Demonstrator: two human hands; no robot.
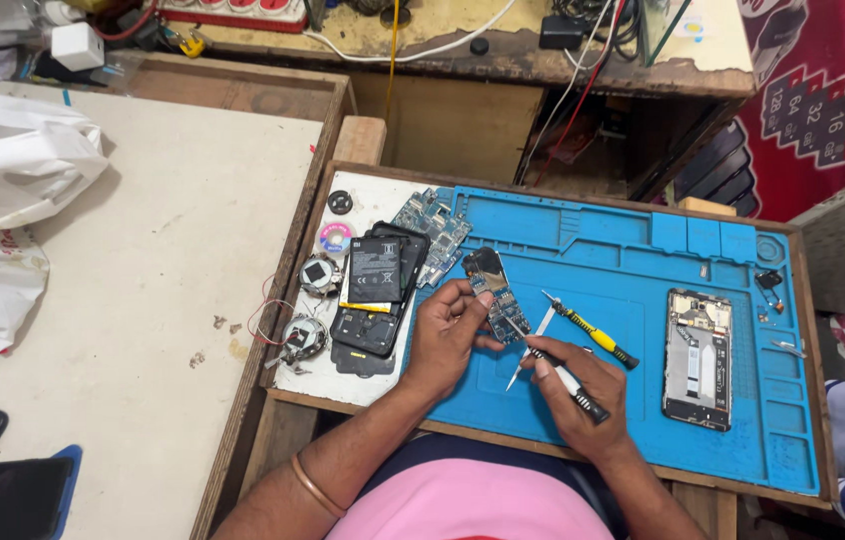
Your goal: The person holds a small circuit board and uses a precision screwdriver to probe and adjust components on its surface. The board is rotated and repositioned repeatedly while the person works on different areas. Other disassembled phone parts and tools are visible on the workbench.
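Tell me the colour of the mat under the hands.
Bright blue: the work mat with moulded compartments along its edges, seen in the head view.

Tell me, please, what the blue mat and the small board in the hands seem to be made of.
The blue mat looks like soft silicone or rubber: matte, with moulded compartments and rounded ridges. The small board, held by the left hand, looks like rigid printed circuit laminate with shiny metal parts on it. The tool in the right hand seems metal-tipped with a dark handle.
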